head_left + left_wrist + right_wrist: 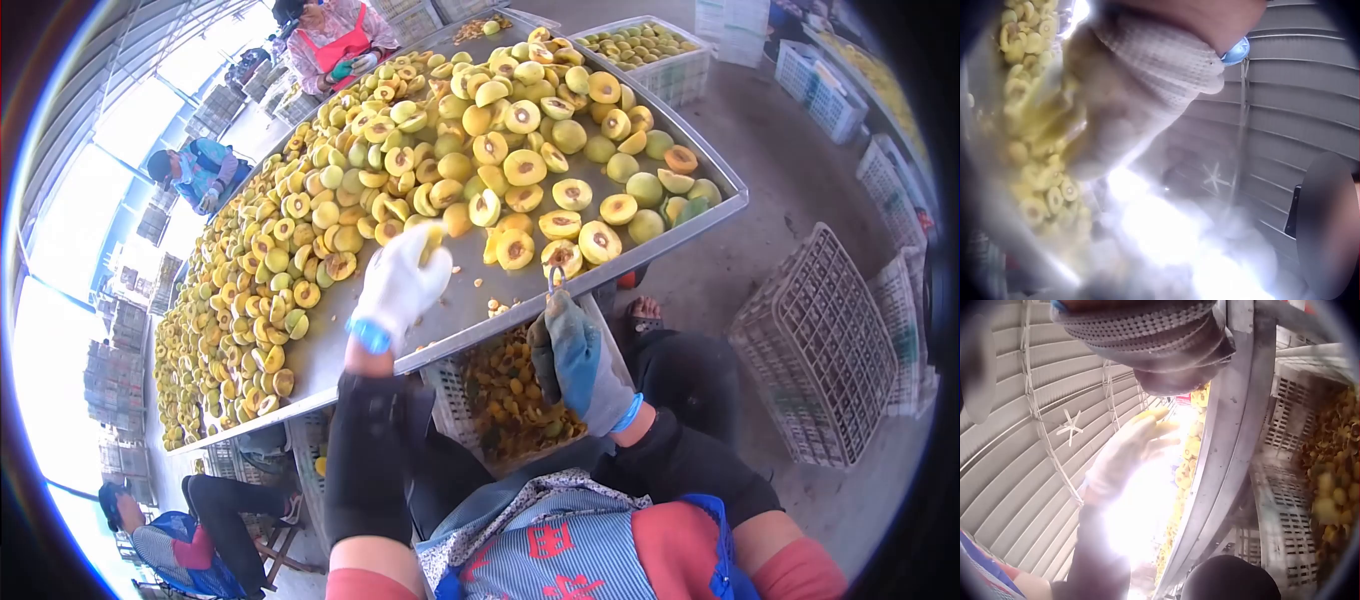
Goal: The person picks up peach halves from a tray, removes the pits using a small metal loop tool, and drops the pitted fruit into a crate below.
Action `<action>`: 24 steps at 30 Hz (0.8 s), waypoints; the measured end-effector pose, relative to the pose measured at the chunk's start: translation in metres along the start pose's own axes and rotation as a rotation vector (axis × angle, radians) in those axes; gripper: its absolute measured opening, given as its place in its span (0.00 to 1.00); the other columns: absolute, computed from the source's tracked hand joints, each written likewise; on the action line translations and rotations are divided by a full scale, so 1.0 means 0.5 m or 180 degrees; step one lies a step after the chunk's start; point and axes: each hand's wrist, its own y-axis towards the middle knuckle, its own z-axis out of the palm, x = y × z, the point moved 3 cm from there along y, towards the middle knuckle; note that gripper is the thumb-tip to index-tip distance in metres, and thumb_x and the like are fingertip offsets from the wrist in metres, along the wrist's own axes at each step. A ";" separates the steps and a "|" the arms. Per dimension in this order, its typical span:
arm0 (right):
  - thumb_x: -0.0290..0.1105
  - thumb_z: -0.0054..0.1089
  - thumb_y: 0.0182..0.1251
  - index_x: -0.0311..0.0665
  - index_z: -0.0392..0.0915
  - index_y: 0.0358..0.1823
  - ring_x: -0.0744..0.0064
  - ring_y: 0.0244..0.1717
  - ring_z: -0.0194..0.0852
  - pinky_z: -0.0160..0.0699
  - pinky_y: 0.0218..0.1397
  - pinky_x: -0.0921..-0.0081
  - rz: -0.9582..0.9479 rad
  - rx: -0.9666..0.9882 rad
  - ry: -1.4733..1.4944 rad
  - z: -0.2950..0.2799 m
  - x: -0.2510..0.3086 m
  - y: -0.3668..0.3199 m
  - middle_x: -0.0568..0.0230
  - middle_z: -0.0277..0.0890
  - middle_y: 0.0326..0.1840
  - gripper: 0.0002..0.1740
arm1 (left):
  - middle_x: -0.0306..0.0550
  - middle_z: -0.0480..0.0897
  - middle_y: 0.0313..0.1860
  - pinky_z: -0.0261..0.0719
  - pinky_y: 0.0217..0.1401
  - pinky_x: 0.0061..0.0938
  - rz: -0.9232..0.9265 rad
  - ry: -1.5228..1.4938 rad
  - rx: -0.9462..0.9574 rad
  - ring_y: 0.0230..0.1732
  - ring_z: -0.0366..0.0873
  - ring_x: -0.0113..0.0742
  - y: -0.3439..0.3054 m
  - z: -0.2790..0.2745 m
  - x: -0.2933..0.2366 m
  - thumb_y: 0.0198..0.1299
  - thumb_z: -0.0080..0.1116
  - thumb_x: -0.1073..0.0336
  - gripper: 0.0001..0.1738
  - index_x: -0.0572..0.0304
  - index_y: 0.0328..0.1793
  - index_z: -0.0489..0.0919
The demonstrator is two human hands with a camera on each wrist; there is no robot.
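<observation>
The left hand, in a white glove, is over the metal table, pinching a yellow fruit piece between thumb and fingers; the left wrist view blurs it. In a grey-blue glove, the right hand grips a small metal tool whose looped tip points up at the table's near edge. Just beyond that tip lie halved fruits, cut faces up, some with brown pits. A large heap of yellow-green fruit covers much of the table.
A raised metal rim borders the table. Below it, between the knees, stands a crate of fruit pieces. An upright plastic crate is at the right, and a fruit-filled crate beyond the table. Other people sit around the left side.
</observation>
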 end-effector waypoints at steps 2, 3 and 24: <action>0.55 0.43 0.82 0.40 0.72 0.31 0.83 0.13 0.58 0.59 0.16 0.81 -0.0093 -0.0036 -0.0047 -0.001 -0.027 0.012 0.72 0.66 0.17 0.27 | 0.55 0.78 0.67 0.71 0.72 0.37 0.0184 0.0276 0.0155 0.68 0.76 0.50 0.097 0.078 0.051 0.60 0.54 0.59 0.28 0.53 0.68 0.77; 0.55 0.43 0.82 0.41 0.72 0.31 0.83 0.13 0.59 0.59 0.16 0.81 0.0022 -0.0022 0.0009 0.000 -0.029 0.012 0.71 0.66 0.17 0.27 | 0.52 0.72 0.74 0.69 0.74 0.37 0.0047 0.0449 0.0533 0.71 0.72 0.49 0.138 0.116 0.074 0.59 0.55 0.56 0.33 0.51 0.73 0.72; 0.45 0.54 0.80 0.28 0.80 0.55 0.81 0.41 0.74 0.78 0.47 0.74 -0.0496 0.0819 -0.0508 0.064 -0.115 0.007 0.58 0.85 0.39 0.23 | 0.60 0.84 0.54 0.82 0.46 0.30 -0.0588 -0.3789 -0.0003 0.45 0.84 0.39 -0.186 0.062 -0.036 0.77 0.41 0.43 0.33 0.68 0.67 0.74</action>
